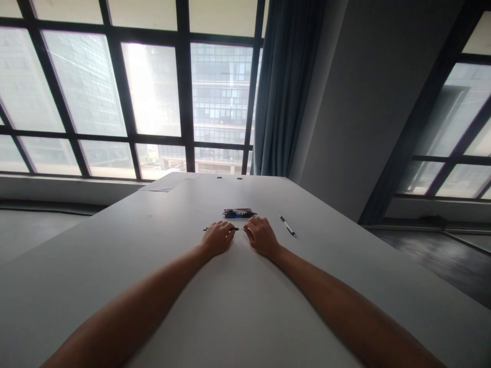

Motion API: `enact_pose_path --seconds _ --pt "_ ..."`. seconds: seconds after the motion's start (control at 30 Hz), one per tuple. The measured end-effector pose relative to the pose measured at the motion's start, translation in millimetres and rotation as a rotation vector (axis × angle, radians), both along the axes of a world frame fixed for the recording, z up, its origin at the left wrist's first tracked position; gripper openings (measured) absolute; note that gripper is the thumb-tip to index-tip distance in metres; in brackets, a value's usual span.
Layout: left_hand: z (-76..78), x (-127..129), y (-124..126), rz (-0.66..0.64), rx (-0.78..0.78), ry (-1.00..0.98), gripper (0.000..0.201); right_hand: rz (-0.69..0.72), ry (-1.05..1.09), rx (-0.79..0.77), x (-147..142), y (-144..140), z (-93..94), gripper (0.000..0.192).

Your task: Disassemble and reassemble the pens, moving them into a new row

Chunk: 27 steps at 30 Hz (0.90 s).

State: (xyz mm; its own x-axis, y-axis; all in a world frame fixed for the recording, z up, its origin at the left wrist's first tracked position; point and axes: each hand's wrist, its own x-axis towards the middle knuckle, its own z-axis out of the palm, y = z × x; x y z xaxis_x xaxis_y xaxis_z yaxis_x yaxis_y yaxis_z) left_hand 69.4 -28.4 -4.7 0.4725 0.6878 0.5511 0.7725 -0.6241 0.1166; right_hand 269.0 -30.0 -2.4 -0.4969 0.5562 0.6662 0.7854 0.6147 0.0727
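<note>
My left hand (218,237) is closed around a dark pen (236,229), which lies sideways just above the white table. One end of the pen pokes out left of the hand. Its narrow, lighter end points toward my right hand (262,236). The fingers of that hand are pinched at this thin end; whatever they grip is too small to make out. Just beyond both hands lies a bundle of several pens (238,213), dark and blue with some reddish parts. A single white-and-black pen (287,226) lies slanted to the right of my right hand.
The white table (184,317) stretches away toward large windows. White paper sheets (163,183) lie at its far left, and two dark round spots (240,178) show near the far edge. A blue-grey curtain (282,92) hangs beside a grey pillar (368,102).
</note>
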Motion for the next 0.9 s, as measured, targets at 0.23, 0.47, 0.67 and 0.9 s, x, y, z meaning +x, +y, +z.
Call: enact_pose_path --seconds 0.23,0.47,0.67,0.9 --pt "-1.0 -0.1 0.3 -0.062 0.016 -0.002 0.023 0.078 -0.021 0.04 -0.5 -0.6 -0.6 0.019" --pt "-0.6 -1.1 -0.2 -0.113 0.043 0.002 0.025 0.122 -0.014 0.056 0.6 1.2 -1.8 0.027" --pt "0.4 -1.8 -1.1 -0.1 0.04 0.021 0.027 0.092 0.012 -0.017 2.8 1.8 -2.7 0.029" --pt "-1.0 -1.6 0.1 -0.042 0.027 0.011 0.025 -0.025 0.218 -0.046 7.2 7.8 -4.5 0.029"
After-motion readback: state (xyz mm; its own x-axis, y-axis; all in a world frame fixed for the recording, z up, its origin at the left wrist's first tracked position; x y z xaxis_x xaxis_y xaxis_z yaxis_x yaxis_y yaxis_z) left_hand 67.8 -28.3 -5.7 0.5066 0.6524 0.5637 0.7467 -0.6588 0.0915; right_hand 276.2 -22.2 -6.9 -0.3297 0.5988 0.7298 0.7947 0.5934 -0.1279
